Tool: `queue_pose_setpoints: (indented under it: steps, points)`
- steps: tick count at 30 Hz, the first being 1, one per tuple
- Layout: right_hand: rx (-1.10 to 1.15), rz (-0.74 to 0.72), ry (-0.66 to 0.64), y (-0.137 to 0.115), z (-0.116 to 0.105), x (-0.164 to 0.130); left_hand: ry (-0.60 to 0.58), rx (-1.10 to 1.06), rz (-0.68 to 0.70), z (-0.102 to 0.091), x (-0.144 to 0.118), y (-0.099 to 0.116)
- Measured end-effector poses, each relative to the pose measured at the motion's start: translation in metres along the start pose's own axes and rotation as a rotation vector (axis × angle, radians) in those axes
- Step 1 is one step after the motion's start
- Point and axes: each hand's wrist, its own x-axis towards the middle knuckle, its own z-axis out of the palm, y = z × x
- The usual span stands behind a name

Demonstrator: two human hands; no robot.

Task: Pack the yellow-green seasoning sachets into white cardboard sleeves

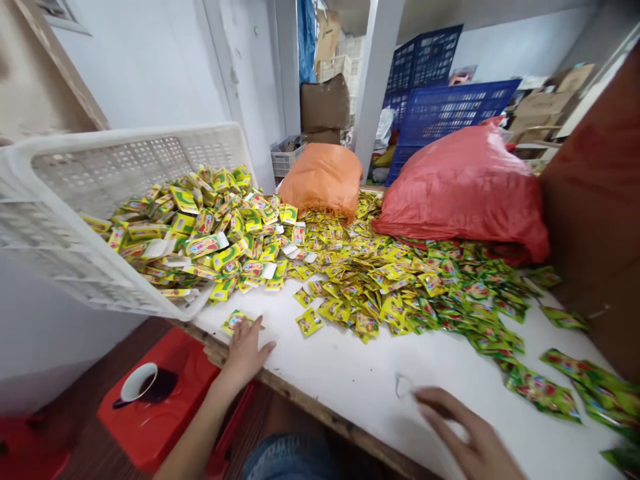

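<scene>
The white crate (pixel 125 160) lies tipped, its mouth turned right, with small yellow-and-green boxes (pixel 200 230) spilling out, some white end flaps sticking up. Just right of the crate's near corner, a yellow pack (pixel 232 323) lies flat on the white tabletop (pixel 340 363), under the fingertips of the left hand (pixel 245 352). That hand is unclenched, thumb spread aside, laid on the pack. The pack shows yellow with green; fingers cover part, so its long axis cannot be told. Farther right of the crate, yellow sachets (pixel 360 287) heap up, pointing every way. Well to the crate's right, the right hand (pixel 463 427) is released, fingers parted, near green sachets (pixel 543 393), the closest with its long axis slanting rightward and toward the person.
</scene>
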Motion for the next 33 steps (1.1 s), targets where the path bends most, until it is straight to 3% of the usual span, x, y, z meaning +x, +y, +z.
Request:
queue_pose_setpoints:
  steps: [3,5,8,11,14,17,19,25,27,30,33]
  points:
    - [0.063,-0.042,-0.307,-0.026,0.071,0.039,0.015,-0.046,0.151,-0.005,-0.001,0.006]
    - [-0.105,-0.029,-0.313,-0.046,0.118,0.066,0.035,-0.001,0.189,-0.012,0.004,-0.001]
    - [-0.226,0.026,-0.205,-0.068,0.172,0.097,-0.045,0.126,0.21,-0.017,0.016,-0.02]
    - [-0.298,0.093,-0.154,-0.076,0.201,0.112,-0.066,0.234,0.264,-0.016,0.029,-0.032]
    - [-0.316,0.119,-0.148,-0.07,0.207,0.107,-0.004,0.245,0.277,-0.016,0.039,-0.033]
    - [-0.297,0.105,-0.131,-0.048,0.179,0.095,-0.004,0.078,0.258,-0.015,0.04,-0.021]
    - [-0.3,0.111,-0.072,-0.023,0.136,0.092,-0.061,-0.109,0.232,-0.012,0.034,-0.008]
    - [-0.489,0.254,0.169,0.07,-0.062,0.09,-0.167,-0.439,0.184,0.009,0.012,0.037]
    - [-0.583,0.276,0.208,0.09,-0.11,0.082,-0.177,-0.495,0.186,0.018,0.009,0.05]
    - [-0.688,0.255,0.164,0.105,-0.137,0.07,-0.164,-0.576,0.197,0.029,0.007,0.072]
    - [-0.736,0.198,0.072,0.108,-0.131,0.064,-0.203,-0.691,0.215,0.033,-0.002,0.096]
